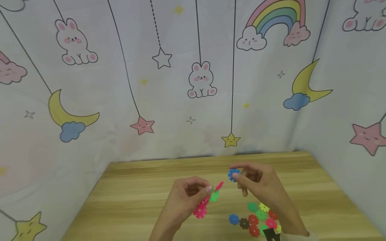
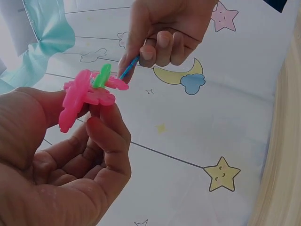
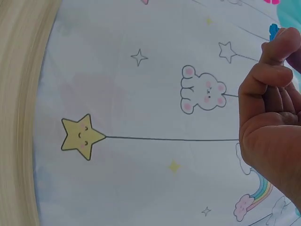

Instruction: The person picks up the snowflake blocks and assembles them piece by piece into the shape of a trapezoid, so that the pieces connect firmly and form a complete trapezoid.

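My left hand (image 1: 188, 197) pinches a small joined cluster of notched plastic discs between thumb and fingers. The cluster has pink discs (image 1: 200, 211) and a green disc (image 1: 214, 195); in the left wrist view the green disc (image 2: 101, 76) stands slotted among the pink ones (image 2: 75, 100). My right hand (image 1: 261, 179) pinches a single blue notched disc (image 1: 233, 175) by its edges, above and right of the cluster. Seen edge-on in the left wrist view, the blue disc (image 2: 129, 67) is close to the cluster's far pink disc; whether they touch I cannot tell.
Several loose notched discs lie on the wooden table (image 1: 135, 201) below my right hand, among them a blue one (image 1: 233, 219), a black one (image 1: 244, 223) and a yellow one (image 1: 264, 207). A small black object (image 1: 271, 234) is by the right wrist. A printed cloth (image 1: 169, 100) hangs behind the table.
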The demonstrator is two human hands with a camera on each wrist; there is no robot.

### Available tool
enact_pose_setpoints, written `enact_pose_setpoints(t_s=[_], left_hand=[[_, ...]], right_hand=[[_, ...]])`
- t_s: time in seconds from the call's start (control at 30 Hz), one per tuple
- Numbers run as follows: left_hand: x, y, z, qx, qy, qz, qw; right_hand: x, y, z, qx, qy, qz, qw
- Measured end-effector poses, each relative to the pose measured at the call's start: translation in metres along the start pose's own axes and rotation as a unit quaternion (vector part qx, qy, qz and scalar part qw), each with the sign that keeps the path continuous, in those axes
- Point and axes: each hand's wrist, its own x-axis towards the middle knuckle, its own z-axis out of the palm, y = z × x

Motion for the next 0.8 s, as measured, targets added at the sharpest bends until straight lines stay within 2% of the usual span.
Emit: enact_pose_setpoints(t_s=[0.23,0.63,0.8], left_hand=[[-0.001,0.001,0.002,0.005,-0.015,0.017,0.9997],[-0.003,0.0,0.001,0.026,-0.003,0.015,0.9995],[-0.004,0.003,-0.001,0.034,0.005,0.014,0.9993]], right_hand=[[-0.001,-0.002,0.009,0.052,-0.018,-0.047,0.9974],[0.0,-0.001,0.017,0.074,-0.067,-0.027,0.9946],[0.003,0.003,0.023,0.107,-0.08,-0.06,0.9892]])
